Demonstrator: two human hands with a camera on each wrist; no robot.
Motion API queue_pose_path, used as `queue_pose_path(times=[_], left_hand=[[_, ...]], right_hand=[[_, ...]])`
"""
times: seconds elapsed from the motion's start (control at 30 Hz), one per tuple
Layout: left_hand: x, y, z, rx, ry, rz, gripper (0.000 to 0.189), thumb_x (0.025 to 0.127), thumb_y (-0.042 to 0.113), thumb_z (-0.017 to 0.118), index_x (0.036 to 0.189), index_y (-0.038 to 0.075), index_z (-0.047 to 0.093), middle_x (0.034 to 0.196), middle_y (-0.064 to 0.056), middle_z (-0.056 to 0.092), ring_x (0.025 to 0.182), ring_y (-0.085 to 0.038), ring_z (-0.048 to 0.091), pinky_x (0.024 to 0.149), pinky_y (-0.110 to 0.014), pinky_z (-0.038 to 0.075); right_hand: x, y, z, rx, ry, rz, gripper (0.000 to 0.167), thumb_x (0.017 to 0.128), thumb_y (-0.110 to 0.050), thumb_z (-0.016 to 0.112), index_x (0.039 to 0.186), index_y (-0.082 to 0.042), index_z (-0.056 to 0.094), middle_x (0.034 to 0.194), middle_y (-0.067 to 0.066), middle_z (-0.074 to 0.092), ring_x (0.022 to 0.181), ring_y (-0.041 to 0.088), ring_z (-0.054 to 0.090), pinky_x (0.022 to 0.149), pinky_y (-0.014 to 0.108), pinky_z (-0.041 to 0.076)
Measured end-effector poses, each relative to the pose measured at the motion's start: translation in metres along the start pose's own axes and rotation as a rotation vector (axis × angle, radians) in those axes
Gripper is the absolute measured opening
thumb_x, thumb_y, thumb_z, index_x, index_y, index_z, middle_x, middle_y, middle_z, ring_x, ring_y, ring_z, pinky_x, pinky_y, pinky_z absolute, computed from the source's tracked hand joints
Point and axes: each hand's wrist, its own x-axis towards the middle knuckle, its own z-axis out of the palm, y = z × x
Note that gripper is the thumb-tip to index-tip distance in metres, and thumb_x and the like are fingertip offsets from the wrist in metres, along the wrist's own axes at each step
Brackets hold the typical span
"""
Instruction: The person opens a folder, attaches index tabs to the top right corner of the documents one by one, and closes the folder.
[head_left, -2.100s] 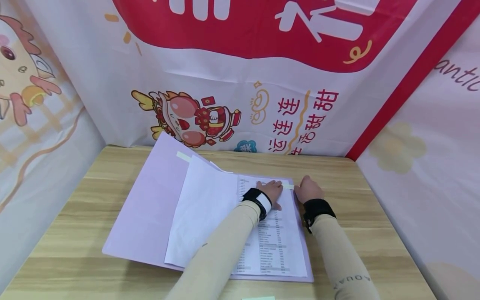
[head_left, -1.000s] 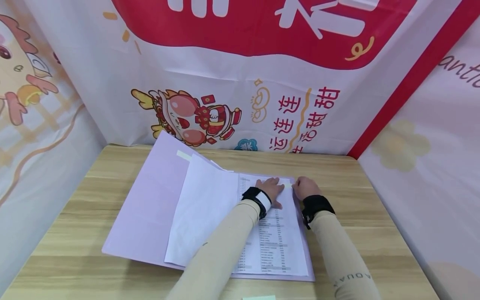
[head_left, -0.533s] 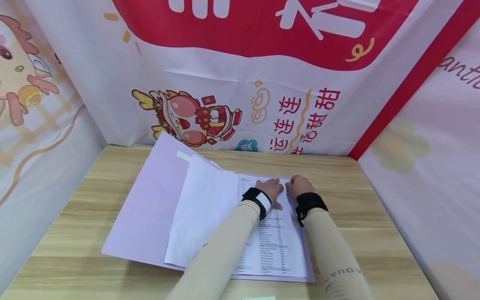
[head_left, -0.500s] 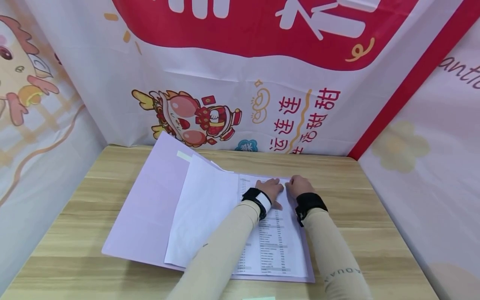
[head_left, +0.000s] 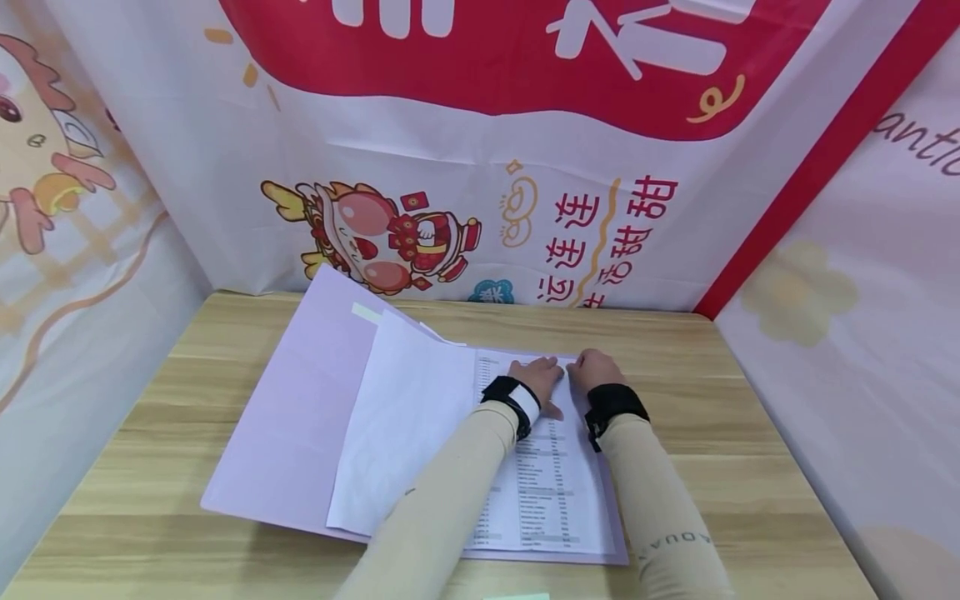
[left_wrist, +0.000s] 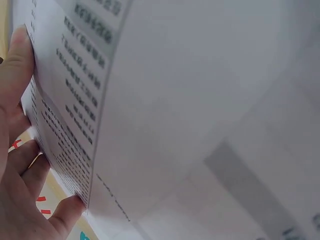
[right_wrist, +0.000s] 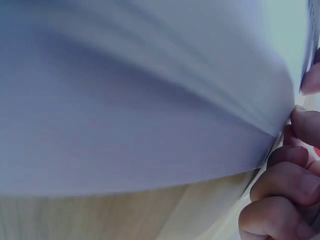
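Observation:
A lilac folder (head_left: 281,442) lies spread on the table, its left cover raised at a slant. White sheets (head_left: 405,408) rest inside; the right-hand sheet (head_left: 588,500) carries printed columns. My left hand (head_left: 536,381) presses on the top of that sheet with spread fingers. Close beside it, my right hand (head_left: 594,371) is at the sheet's upper right edge, curled where a pale strip was visible earlier. In the right wrist view its fingers (right_wrist: 285,182) are bent, fingertips together against the paper, where creases converge. The strip itself is hidden by the hand.
A similar pale strip (head_left: 367,313) sits on the raised left cover. At the front, a light green slip (head_left: 525,597) shows at the frame's bottom. The wooden table (head_left: 712,400) meets printed cloth walls (head_left: 420,142) at the back and sides.
My right hand has shifted a little left, from beside the folder's right edge onto the pale strip and sheet edge, covering the strip. The left hand has stayed in place.

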Motion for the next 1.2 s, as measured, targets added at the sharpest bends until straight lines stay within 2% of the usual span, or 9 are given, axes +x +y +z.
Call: queue_pose_path(times=[0.1, 0.2, 0.43, 0.63, 0.73, 0.93, 1.07, 1.2], left_hand=[[0.0, -0.001, 0.001, 0.008, -0.027, -0.01, 0.09, 0.084, 0.059, 0.077, 0.157, 0.023, 0.041, 0.165, 0.003, 0.033, 0.151, -0.015, 0.028, 0.118, -0.053, 0.031], [0.0, 0.0, 0.0, 0.019, -0.039, -0.01, 0.091, 0.085, 0.06, 0.075, 0.159, 0.023, 0.037, 0.165, 0.003, 0.031, 0.152, -0.015, 0.027, 0.119, -0.053, 0.03], [-0.003, 0.0, -0.005, 0.025, -0.045, -0.012, 0.091, 0.085, 0.06, 0.075, 0.159, 0.023, 0.037, 0.166, 0.003, 0.03, 0.152, -0.014, 0.026, 0.119, -0.052, 0.03], [-0.004, 0.002, -0.007, 0.033, -0.062, -0.019, 0.09, 0.086, 0.06, 0.073, 0.159, 0.023, 0.036, 0.166, 0.004, 0.029, 0.153, -0.014, 0.025, 0.12, -0.052, 0.029], [-0.006, 0.002, -0.008, 0.031, -0.063, -0.019, 0.089, 0.087, 0.059, 0.073, 0.159, 0.023, 0.037, 0.166, 0.003, 0.029, 0.153, -0.014, 0.025, 0.12, -0.052, 0.029], [-0.002, 0.001, -0.002, 0.046, -0.03, -0.004, 0.09, 0.084, 0.061, 0.075, 0.158, 0.023, 0.039, 0.165, 0.003, 0.031, 0.152, -0.015, 0.028, 0.117, -0.052, 0.033], [-0.002, 0.002, 0.0, 0.059, -0.006, 0.001, 0.091, 0.083, 0.062, 0.076, 0.157, 0.023, 0.041, 0.164, 0.002, 0.033, 0.151, -0.015, 0.03, 0.115, -0.052, 0.036], [-0.006, 0.004, -0.001, 0.047, 0.01, -0.017, 0.089, 0.082, 0.059, 0.078, 0.155, 0.021, 0.045, 0.163, 0.002, 0.036, 0.15, -0.015, 0.031, 0.114, -0.051, 0.037]], right_hand=[[0.0, 0.001, 0.0, -0.011, 0.007, 0.001, 0.025, 0.097, -0.02, 0.064, 0.08, -0.002, 0.062, 0.078, 0.012, 0.065, 0.077, 0.03, 0.061, 0.074, 0.043, 0.05], [0.0, 0.004, -0.001, -0.019, -0.001, -0.005, 0.024, 0.096, -0.019, 0.065, 0.079, -0.002, 0.064, 0.078, 0.011, 0.065, 0.078, 0.03, 0.061, 0.076, 0.043, 0.051], [0.0, 0.006, -0.003, -0.003, -0.039, -0.025, 0.026, 0.097, -0.019, 0.064, 0.075, -0.004, 0.06, 0.074, 0.008, 0.061, 0.075, 0.028, 0.059, 0.071, 0.038, 0.047], [-0.001, 0.013, -0.005, -0.039, -0.016, -0.013, 0.022, 0.095, -0.017, 0.059, 0.088, 0.003, 0.066, 0.089, 0.018, 0.069, 0.084, 0.034, 0.063, 0.082, 0.047, 0.052], [0.0, 0.013, -0.005, -0.042, -0.025, 0.003, 0.024, 0.096, -0.019, 0.058, 0.088, 0.002, 0.066, 0.088, 0.016, 0.069, 0.082, 0.033, 0.063, 0.081, 0.046, 0.052], [0.004, 0.01, -0.001, -0.028, -0.017, 0.008, 0.026, 0.097, -0.021, 0.062, 0.081, -0.001, 0.063, 0.079, 0.012, 0.065, 0.076, 0.03, 0.061, 0.075, 0.044, 0.05], [0.001, 0.012, -0.001, -0.014, -0.005, 0.047, 0.025, 0.099, -0.021, 0.06, 0.089, 0.001, 0.065, 0.086, 0.015, 0.067, 0.081, 0.032, 0.061, 0.078, 0.045, 0.05], [-0.002, 0.014, -0.003, -0.007, 0.018, 0.031, 0.024, 0.098, -0.02, 0.06, 0.087, 0.001, 0.065, 0.086, 0.016, 0.067, 0.082, 0.033, 0.062, 0.079, 0.046, 0.051]])
